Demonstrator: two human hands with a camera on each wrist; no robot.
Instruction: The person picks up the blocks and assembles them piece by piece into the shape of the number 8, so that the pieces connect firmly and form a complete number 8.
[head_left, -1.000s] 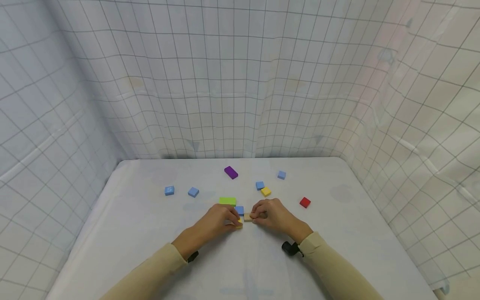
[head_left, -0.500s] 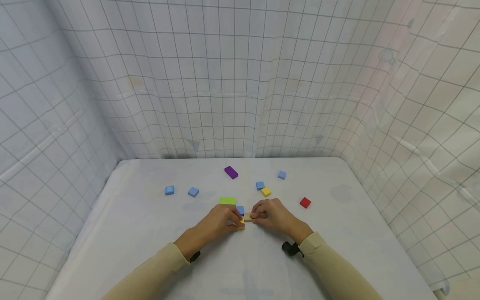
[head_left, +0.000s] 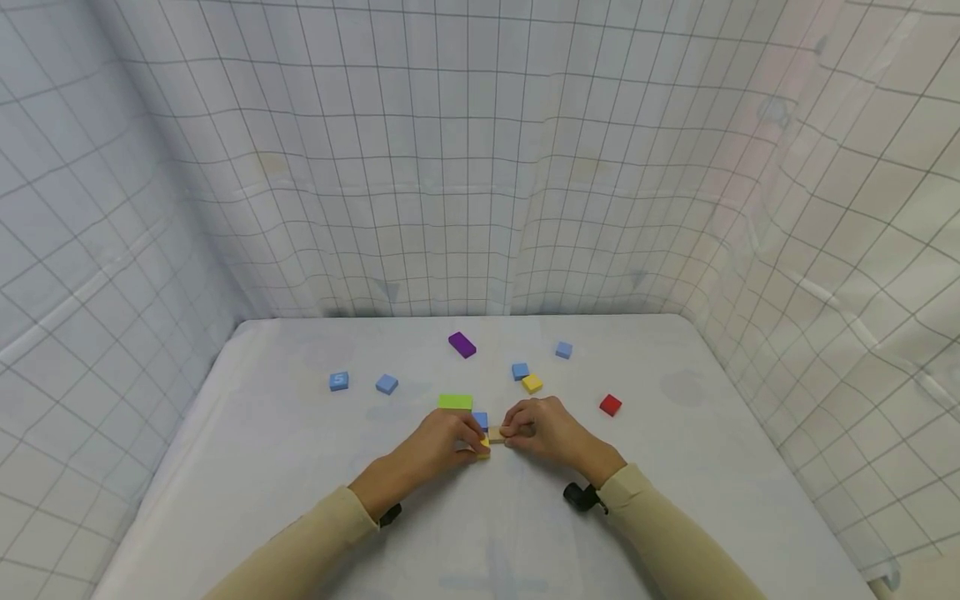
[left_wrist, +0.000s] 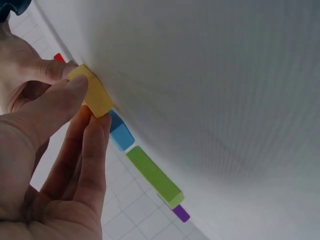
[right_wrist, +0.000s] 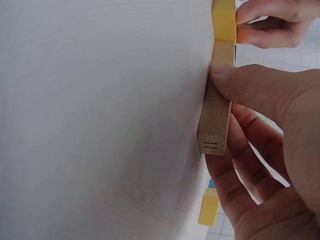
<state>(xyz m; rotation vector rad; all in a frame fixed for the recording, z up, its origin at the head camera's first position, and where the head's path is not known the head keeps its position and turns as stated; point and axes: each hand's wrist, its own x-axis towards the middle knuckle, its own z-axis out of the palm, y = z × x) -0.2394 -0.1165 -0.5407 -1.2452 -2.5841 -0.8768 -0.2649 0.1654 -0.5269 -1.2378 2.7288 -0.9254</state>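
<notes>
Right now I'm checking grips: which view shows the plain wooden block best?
Right wrist: the wooden block fills the frame, pinched by the right hand. The head view shows a sliver; the left wrist view hides it.

Both forearms in beige sleeves reach forward and converge, the left hand (head_left: 438, 446) and right hand (head_left: 547, 429) lying low with knuckles up, fingers and thumbs curled in a pinch, their fingertips nearly meeting at the middle.

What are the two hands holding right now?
Left hand: pinches the yellow block.
Right hand: pinches the wooden block.
</notes>
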